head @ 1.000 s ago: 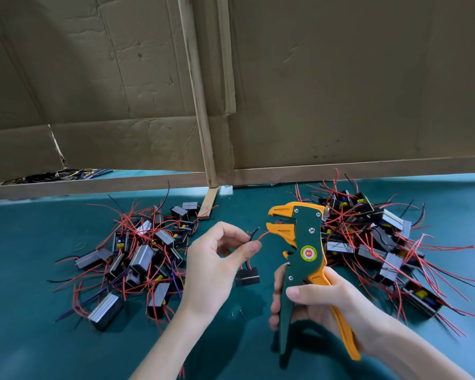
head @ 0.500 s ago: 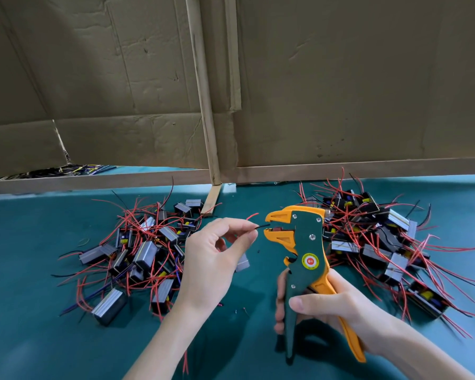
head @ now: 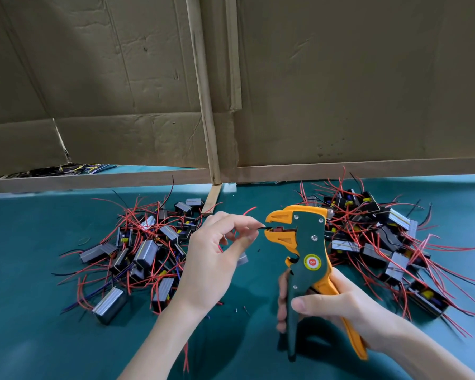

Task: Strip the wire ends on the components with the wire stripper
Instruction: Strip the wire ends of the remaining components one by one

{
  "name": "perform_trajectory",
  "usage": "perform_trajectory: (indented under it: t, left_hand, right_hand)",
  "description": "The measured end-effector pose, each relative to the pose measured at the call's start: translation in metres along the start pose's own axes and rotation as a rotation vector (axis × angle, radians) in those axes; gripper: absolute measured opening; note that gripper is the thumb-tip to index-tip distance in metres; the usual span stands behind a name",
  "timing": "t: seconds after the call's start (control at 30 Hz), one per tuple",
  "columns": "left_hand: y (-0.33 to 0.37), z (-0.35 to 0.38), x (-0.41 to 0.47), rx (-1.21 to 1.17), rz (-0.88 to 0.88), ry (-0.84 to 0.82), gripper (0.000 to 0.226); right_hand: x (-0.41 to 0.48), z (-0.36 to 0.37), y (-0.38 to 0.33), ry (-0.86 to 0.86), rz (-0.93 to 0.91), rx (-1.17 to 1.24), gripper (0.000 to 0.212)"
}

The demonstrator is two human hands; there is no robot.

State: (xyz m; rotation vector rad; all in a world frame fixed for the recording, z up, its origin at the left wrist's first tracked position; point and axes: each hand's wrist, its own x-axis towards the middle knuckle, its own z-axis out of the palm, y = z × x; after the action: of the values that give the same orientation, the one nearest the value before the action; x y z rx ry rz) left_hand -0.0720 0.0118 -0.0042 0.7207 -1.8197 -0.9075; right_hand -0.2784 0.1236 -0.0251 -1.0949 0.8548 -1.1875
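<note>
My left hand (head: pixel 211 259) pinches a thin black wire (head: pixel 261 228) between thumb and forefinger at centre frame, the other fingers loosely curled. The wire's tip sits in the mouth of the wire stripper (head: pixel 307 250), between its two orange beak-shaped lips. My right hand (head: pixel 332 308) is wrapped round both handles at lower right, thumb across the green one and fingers curled behind. The handles stand spread, so I judge the squeeze has not yet been made in full. The component (head: pixel 242 259) this wire belongs to hangs just under my left thumb, mostly hidden, with only a grey corner showing. A red wire (head: pixel 248 211) curls up above my fingers. The step in hand is seating one lead. Next I should hold the wire straight and steady, close the handles firmly, then draw the lead out clean. The stripper is hard plastic, green body with orange jaws, bright rivets and a round red-and-yellow label. At left lies one pile (head: pixel 146 250) of small boxy parts with ribbed silvery faces and springy red and black leads. A second pile (head: pixel 381 237) spreads at right. Both rest on a smooth teal mat (head: pixel 25 270), where dark specks (head: pixel 244 309), likely insulation offcuts, lie below my left wrist. Creased brown cardboard (head: pixel 340 78) fills the upper frame.
</note>
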Motion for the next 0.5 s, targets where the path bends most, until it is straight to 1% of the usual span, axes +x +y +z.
perform_trajectory:
  t: [0.03,0.07,0.1,0.17,0.27,0.4,0.5]
  left_hand:
    - [0.000,0.000,-0.001,-0.001,-0.009,-0.004,0.020]
    - [0.001,0.001,-0.001,-0.001,-0.014,-0.009,0.016]
    - [0.002,0.000,-0.001,0.005,-0.010,-0.010,0.012]
    - [0.003,0.000,-0.001,0.035,0.033,0.000,0.011]
    - [0.004,0.000,0.000,0.073,0.069,0.008,0.010]
    - [0.003,0.000,-0.002,-0.030,0.006,-0.005,0.010]
    - [0.004,0.000,-0.003,-0.043,0.001,-0.010,0.009]
  right_hand:
    - [0.016,0.012,0.009,-0.065,0.118,-0.058,0.036]
    - [0.016,0.014,0.005,-0.086,0.146,-0.036,0.036]
    - [0.016,0.021,0.019,-0.042,0.104,-0.146,0.036]
    - [0.016,0.012,0.014,0.006,0.115,-0.062,0.041]
    - [0.017,0.019,0.016,-0.008,0.116,-0.106,0.045]
    - [0.018,0.019,0.013,0.019,0.093,-0.120,0.041]
    - [0.018,0.022,0.014,0.031,0.076,-0.135,0.035]
